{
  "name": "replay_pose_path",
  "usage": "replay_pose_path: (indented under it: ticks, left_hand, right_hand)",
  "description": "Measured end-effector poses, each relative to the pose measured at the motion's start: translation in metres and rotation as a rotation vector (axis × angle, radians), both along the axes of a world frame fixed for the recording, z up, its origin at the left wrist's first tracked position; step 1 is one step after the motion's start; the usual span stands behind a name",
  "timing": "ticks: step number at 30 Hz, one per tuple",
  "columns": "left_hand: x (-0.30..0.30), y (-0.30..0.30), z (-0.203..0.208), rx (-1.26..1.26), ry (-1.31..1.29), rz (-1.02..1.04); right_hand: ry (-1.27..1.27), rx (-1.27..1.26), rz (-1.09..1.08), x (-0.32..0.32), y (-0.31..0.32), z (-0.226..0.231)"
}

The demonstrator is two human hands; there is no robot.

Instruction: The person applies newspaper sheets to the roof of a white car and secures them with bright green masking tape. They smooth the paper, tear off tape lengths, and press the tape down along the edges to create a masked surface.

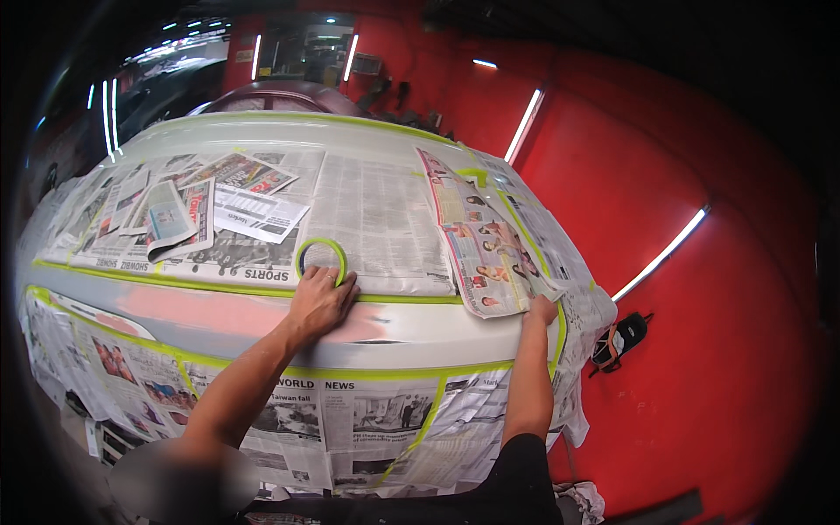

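In front of me a car body is covered in newspaper sheets edged with yellow-green masking tape. A bare painted panel, white and grey with pinkish patches, runs between the taped papers. My left hand grips a roll of yellow-green tape, which stands on edge over the newspaper near the panel's upper border. My right hand is closed on the lower corner of a colour newspaper sheet, which lies along the right side of the covered surface. The fingertips of this hand are partly hidden.
Loose folded newspapers lie on the covered surface at the left. Beyond is a dark red car. To the right rises a red wall with light tubes and a black bag-like item against it.
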State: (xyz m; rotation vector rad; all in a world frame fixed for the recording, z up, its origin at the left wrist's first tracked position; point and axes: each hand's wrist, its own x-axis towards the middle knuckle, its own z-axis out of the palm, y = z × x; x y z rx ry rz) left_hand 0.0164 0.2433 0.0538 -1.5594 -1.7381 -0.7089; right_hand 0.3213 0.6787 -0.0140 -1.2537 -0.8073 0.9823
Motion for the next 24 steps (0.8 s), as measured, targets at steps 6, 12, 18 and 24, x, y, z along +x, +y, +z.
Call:
replay_pose_path:
  ticks: [6,12,18,24]
  left_hand:
    - [-0.004,-0.001,-0.008,-0.031,0.0,-0.01]
    - [-0.004,-0.001,-0.01,0.005,0.029,-0.01]
    - [0.06,-0.056,-0.05,0.089,-0.278,-0.133]
    - [0.143,-0.162,-0.122,-0.183,-1.729,-0.259]
  right_hand:
    - [0.659,0.188,0.027,-0.05,-0.128,0.077]
    - [0.503,0.451,-0.113,-0.039,-0.315,0.051]
    - [0.503,0.021,0.217,-0.041,-0.458,-0.005]
    - [0.836,-0.295,0.417,-0.052,-0.507,-0.042]
